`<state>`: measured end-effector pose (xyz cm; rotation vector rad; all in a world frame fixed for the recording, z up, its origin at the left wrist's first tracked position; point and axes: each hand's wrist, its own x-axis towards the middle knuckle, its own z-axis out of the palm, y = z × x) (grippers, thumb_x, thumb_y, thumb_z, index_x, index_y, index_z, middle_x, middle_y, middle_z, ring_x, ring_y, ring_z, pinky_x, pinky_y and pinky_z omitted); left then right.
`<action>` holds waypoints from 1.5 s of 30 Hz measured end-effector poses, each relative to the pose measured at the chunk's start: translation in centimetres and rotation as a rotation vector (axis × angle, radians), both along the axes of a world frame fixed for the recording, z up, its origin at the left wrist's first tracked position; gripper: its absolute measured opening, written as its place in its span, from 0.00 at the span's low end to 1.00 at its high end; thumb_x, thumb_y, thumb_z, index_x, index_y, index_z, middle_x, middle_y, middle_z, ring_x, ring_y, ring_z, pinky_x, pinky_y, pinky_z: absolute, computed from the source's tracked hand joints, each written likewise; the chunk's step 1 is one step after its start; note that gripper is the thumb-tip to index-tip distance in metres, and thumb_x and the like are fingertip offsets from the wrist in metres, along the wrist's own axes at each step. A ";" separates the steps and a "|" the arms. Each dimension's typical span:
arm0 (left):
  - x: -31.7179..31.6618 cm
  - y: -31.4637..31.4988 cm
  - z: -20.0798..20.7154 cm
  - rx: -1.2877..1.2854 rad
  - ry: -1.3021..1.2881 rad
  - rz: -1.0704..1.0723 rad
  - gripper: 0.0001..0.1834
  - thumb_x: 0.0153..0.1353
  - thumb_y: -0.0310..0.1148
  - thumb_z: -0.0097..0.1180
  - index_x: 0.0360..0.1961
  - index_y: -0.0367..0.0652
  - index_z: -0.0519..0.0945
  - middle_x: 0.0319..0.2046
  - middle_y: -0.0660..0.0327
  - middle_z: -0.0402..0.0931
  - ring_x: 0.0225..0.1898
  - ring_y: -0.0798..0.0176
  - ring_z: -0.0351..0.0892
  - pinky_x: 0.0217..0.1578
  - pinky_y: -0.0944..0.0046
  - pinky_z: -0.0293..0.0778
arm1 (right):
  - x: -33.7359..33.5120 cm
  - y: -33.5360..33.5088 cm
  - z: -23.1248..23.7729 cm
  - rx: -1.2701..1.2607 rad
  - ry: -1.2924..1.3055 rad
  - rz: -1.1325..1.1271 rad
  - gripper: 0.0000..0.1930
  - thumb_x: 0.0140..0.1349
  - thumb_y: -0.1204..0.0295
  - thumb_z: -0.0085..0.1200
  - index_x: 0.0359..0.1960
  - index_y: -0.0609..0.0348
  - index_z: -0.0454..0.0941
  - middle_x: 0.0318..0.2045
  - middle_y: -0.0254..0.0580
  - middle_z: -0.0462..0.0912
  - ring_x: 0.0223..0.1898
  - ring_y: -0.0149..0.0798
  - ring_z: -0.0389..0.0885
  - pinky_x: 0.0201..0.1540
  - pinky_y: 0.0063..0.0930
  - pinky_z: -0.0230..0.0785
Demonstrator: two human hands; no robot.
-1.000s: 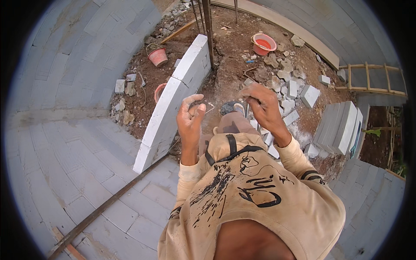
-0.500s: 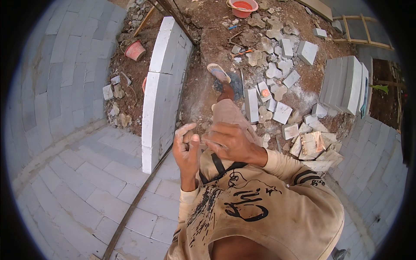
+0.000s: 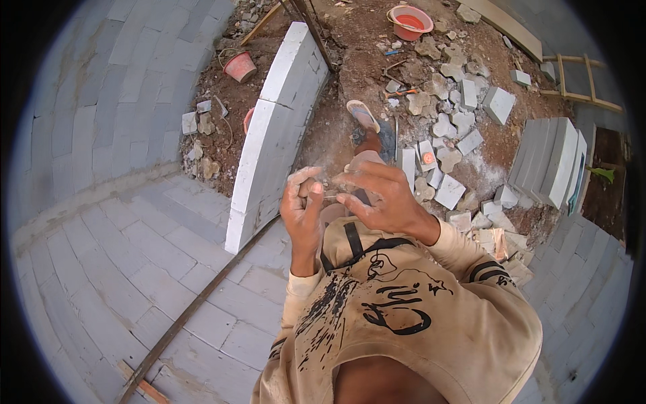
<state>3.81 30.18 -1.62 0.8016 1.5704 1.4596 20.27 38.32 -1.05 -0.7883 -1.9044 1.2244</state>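
Left hand (image 3: 303, 209): curled narrow, thumb raised; whether it gripped, I couldn't tell.
Right hand (image 3: 390, 205): thumb and fingers slightly parted; I couldn't tell how firmly it held.
Thin string (image 3: 330, 196): between the 2 hands; a light, even pull and small finger movements seemed best.
Low wall (image 3: 266, 145): beyond the left hand.
Red bucket (image 3: 241, 69): on dirt, contents hidden.
Basin (image 3: 412, 34): farther off, red inside, contents unclear.

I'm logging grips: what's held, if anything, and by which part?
A thin pale strand seems to run between the left hand and right hand; where it's gripped cannot be told.
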 end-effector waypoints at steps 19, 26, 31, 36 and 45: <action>-0.7 1.1 -0.9 -0.066 -1.042 -0.315 0.13 0.74 0.42 0.54 0.45 0.43 0.80 0.26 0.75 0.69 0.22 0.80 0.61 0.22 0.77 0.53 | -1.2 4.2 2.1 0.708 -0.050 0.179 0.19 0.45 0.72 0.70 0.42 0.44 0.89 0.24 0.30 0.69 0.22 0.34 0.71 0.22 0.29 0.63; -0.4 2.1 0.1 -0.043 -0.713 -0.063 0.11 0.68 0.38 0.63 0.42 0.41 0.81 0.27 0.73 0.74 0.25 0.80 0.66 0.27 0.76 0.60 | -1.9 4.0 1.9 0.111 -0.070 0.216 0.09 0.52 0.76 0.69 0.36 0.56 0.87 0.26 0.34 0.76 0.24 0.31 0.74 0.25 0.26 0.64; -0.4 1.9 0.9 0.053 -0.426 0.022 0.13 0.65 0.39 0.67 0.38 0.39 0.84 0.28 0.71 0.77 0.28 0.77 0.72 0.30 0.74 0.65 | -2.1 4.2 1.9 -0.752 0.181 0.223 0.04 0.62 0.74 0.63 0.35 0.61 0.83 0.25 0.24 0.77 0.23 0.21 0.66 0.24 0.21 0.55; -0.1 1.6 1.1 0.125 -0.056 0.094 0.13 0.64 0.37 0.67 0.35 0.35 0.85 0.27 0.69 0.78 0.26 0.75 0.69 0.27 0.72 0.64 | -2.5 4.3 1.8 -0.984 0.123 0.144 0.04 0.63 0.73 0.61 0.36 0.59 0.83 0.21 0.20 0.73 0.18 0.16 0.59 0.21 0.17 0.48; 0.2 1.4 1.8 0.188 0.474 0.287 0.09 0.60 0.31 0.70 0.31 0.37 0.84 0.21 0.67 0.73 0.23 0.74 0.66 0.25 0.69 0.62 | -3.6 3.9 2.7 -1.156 0.285 0.161 0.08 0.66 0.71 0.59 0.39 0.64 0.83 0.26 0.26 0.77 0.20 0.16 0.63 0.19 0.12 0.47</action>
